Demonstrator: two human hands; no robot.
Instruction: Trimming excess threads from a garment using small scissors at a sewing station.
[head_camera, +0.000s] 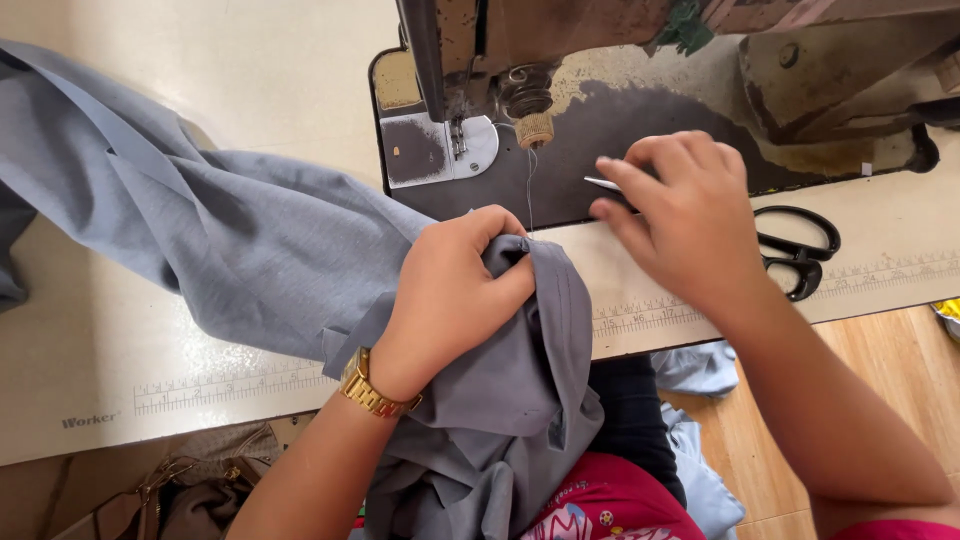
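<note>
Your left hand grips the bunched grey fabric at the worktop edge; your right hand pinches a small metal tool, seemingly trimming thread beside the sewing machine.

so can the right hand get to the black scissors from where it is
Probably yes: the right hand sits just left of the black scissors on the table, nothing between them, though it already pinches a small metal tool.

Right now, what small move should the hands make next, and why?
Probably bring the right hand with its small metal tool to the thread and cut it: the thread runs from the needle down to the grey cloth gripped by the left hand.
</note>
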